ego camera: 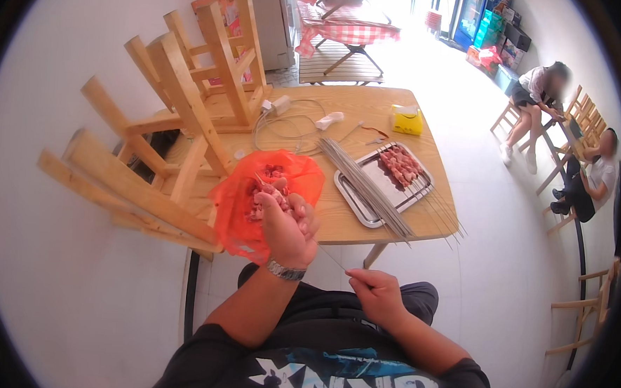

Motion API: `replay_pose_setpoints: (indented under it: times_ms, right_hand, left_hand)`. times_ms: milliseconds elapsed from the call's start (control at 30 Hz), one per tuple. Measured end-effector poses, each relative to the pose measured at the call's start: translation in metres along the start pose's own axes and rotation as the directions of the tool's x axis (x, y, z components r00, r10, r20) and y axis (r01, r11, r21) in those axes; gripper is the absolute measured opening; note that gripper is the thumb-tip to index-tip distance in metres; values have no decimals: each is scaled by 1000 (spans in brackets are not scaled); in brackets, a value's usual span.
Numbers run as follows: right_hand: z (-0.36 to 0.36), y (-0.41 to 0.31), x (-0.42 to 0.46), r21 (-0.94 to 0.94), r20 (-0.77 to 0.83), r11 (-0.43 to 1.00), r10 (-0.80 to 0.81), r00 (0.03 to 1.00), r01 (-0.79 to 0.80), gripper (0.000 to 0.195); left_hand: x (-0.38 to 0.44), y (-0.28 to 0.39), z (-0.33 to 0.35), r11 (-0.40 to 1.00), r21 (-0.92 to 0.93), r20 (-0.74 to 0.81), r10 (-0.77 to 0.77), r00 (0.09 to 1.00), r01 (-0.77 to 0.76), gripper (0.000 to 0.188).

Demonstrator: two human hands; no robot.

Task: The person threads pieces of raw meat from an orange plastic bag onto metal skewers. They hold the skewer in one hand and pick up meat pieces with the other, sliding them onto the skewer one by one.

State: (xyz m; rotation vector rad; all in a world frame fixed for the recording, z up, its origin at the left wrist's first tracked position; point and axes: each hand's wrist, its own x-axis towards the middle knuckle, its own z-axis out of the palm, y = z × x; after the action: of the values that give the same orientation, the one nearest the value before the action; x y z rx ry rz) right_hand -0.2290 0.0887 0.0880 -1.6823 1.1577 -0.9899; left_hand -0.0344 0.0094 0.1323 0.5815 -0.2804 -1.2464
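My left hand, with a metal watch at its wrist, is closed around pieces of raw meat above an orange plastic bag. My right hand pinches the rear end of a thin metal skewer that runs up into my left hand. The skewer's tip shows just beyond the meat. More cut meat lies in the open bag. To the right, a steel tray bears a bundle of bare metal skewers and several loaded meat skewers.
On the wooden table are a yellow tissue pack, a white charger with cable, a crumpled tissue and a key. Upturned wooden stools crowd the left. Two people sit far right.
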Motion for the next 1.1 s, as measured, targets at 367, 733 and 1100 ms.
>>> replay_pose_setpoints:
  times_ms: [367,733,1100]
  right_hand:
    - [-10,-3,0,106,-66,988,118,991,-111,16]
    - [-18,-1,2,-61,-137,997,-47,989,39,15]
    - [-17,2,0,-92,-169,994,-68,983,53,15]
  left_hand:
    - [-18,-17,-27,934,339,261,-210,942,114,34]
    - [-25,-19,-32,802,572,199,-340,919,173,28]
    - [-27,-22,-30,771,634,231,-272,934,68,24]
